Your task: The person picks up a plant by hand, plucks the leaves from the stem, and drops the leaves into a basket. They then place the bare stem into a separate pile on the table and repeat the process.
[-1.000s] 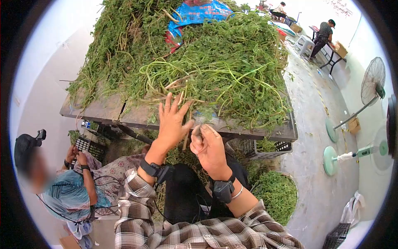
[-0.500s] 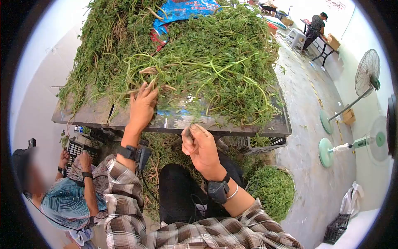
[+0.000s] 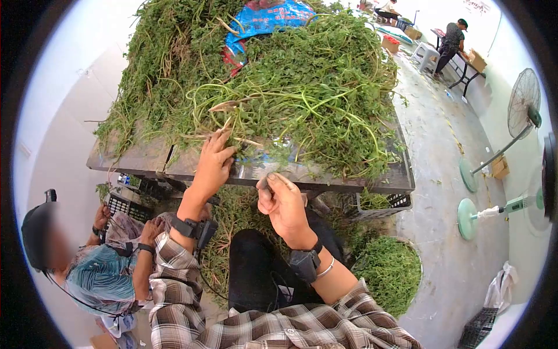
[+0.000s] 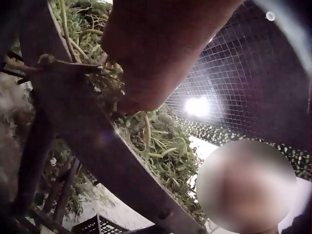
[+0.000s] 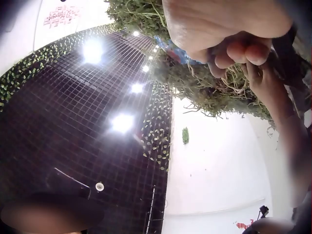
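Observation:
The left hand (image 3: 213, 166) reaches over the table's near edge, its fingers bent around a pale stem (image 3: 226, 123) at the front of a heap of leafy greens (image 3: 325, 87). In the left wrist view that hand (image 4: 151, 58) is above the greens (image 4: 161, 146), its fingertips hidden. Just in front of the table edge, the right hand (image 3: 285, 206) is held up with curled fingers and the thumb against them; a dark grey patch shows at its fingertips. Its curled fingers (image 5: 256, 52) also show in the right wrist view, with no stem visible in them.
A blue bag (image 3: 273, 20) lies on the heap. Below the table (image 3: 343, 185) are a black crate (image 3: 381, 210) and a round container of greens (image 3: 386, 273). One person (image 3: 102, 276) sits at left; another (image 3: 452, 43) stands far off. Fans (image 3: 468, 218) stand at right.
The left hand moved left and forward to the pale stems, then drew back slightly as its spread fingers bent. The right hand has stayed curled near the table edge.

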